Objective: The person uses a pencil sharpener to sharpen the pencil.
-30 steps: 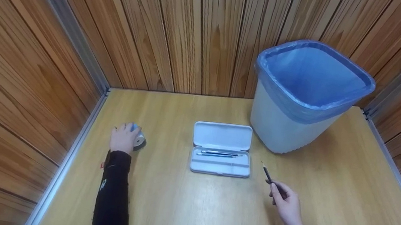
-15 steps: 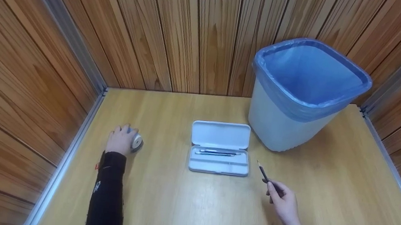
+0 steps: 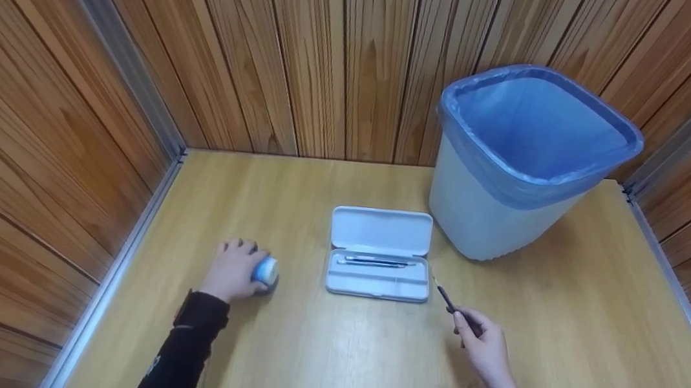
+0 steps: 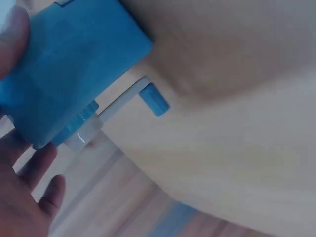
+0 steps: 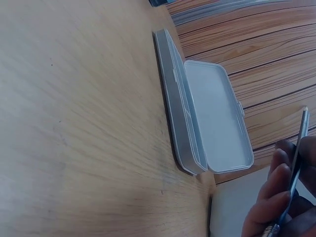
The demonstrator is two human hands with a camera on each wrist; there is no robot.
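My left hand (image 3: 234,271) grips a blue hand-crank pencil sharpener (image 3: 266,271) on the left side. In the left wrist view the sharpener's blue body (image 4: 79,64) sits between thumb and fingers, and its crank handle (image 4: 155,100) sticks out past the body. My right hand (image 3: 487,350) pinches a dark pencil (image 3: 445,298), its bare wood tip pointing up and left toward the pencil case. That pencil case (image 3: 381,232) lies with its lid up, midway between my hands. Two pencils (image 3: 377,263) lie in its rear compartment.
A white bin (image 3: 484,203) with a blue liner (image 3: 536,177) stands behind and right of the case. Wood-panelled walls (image 3: 373,60) close off the back and sides of the wooden table (image 3: 326,361).
My left hand has come right and nearer to me, bringing the sharpener with it. The right hand with the pencil has shifted slightly left toward the case.
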